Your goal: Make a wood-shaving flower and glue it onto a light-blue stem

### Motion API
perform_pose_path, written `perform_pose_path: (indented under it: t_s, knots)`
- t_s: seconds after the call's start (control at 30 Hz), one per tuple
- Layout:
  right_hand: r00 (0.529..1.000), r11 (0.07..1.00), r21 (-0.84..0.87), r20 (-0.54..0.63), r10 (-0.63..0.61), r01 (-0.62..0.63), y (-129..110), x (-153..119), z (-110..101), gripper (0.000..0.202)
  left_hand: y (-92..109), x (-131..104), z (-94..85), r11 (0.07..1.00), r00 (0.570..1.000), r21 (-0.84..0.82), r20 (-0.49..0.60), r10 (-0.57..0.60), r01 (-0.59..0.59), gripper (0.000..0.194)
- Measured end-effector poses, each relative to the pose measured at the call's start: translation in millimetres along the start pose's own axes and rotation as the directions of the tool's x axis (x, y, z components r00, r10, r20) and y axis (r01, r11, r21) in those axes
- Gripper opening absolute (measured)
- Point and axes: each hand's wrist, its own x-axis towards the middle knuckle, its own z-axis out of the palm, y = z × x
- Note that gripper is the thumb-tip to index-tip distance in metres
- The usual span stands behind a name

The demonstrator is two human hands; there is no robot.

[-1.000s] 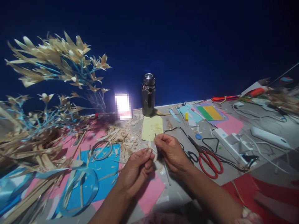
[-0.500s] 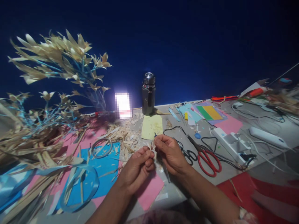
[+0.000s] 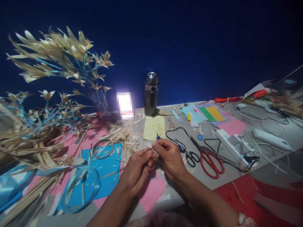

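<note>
Over the middle of the table, my left hand [image 3: 141, 167] pinches a small pale piece [image 3: 152, 149], apparently dried husk, between thumb and fingers. My right hand [image 3: 169, 156] meets it from the other side, its thumb and forefinger closed at the same piece. Most of the piece is hidden by the fingertips. Just beyond the right hand, a dark blue pointed tip [image 3: 158, 136] rests over a yellow paper [image 3: 153, 126]; the rest of that tool is covered. Small black scissors [image 3: 193, 158] and red-handled scissors [image 3: 212, 164] lie right of my right hand.
Dried husk flowers on blue stems [image 3: 71, 56] rise at the left. Husk scraps [image 3: 125, 135] and a blue sheet [image 3: 107, 176] with a wire coil [image 3: 103, 148] lie left of my hands. A dark flask [image 3: 151, 97] stands behind; a white power strip [image 3: 233, 146] with cords is at right.
My right hand has come down and left, bringing its fingertips against those of my left hand. The thin curved strip that showed between them is now mostly hidden.
</note>
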Motion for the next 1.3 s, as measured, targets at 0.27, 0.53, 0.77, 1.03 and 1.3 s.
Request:
perform_pose_path:
  t_s: [0.27, 0.53, 0.77, 1.03, 1.3]
  knots:
    - [0.998, 0.999, -0.044, -0.057, -0.035, 0.032, 2.5, 2.7, -2.2, 0.027, -0.2, -0.8, 0.7, 0.999, 0.999, 0.027, -0.024, 0.024, -0.024, 0.026]
    - [0.998, 0.994, -0.087, -0.015, -0.066, 0.064, 5.8, -0.4, -3.1, 0.02, 1.2, -3.6, 3.4, 0.996, 0.995, 0.079, -0.08, 0.052, -0.045, 0.03]
    - [0.999, 1.0, 0.0, 0.041, -0.012, 0.012, 9.7, -0.9, -1.7, 0.022, 0.6, -6.4, 4.1, 0.966, 0.98, 0.223, -0.111, 0.162, -0.135, 0.025]
    - [0.998, 0.997, 0.073, 0.066, 0.002, -0.007, 10.5, -4.5, 3.4, 0.024, -3.2, -7.3, -0.4, 0.916, 0.964, 0.345, -0.091, 0.249, -0.204, 0.017]
    - [0.993, 0.983, -0.143, 0.015, -0.115, 0.116, 2.7, -11.3, -11.6, 0.021, -3.2, -14.6, -0.4, 0.774, 0.876, 0.551, -0.146, 0.459, -0.313, 0.013]
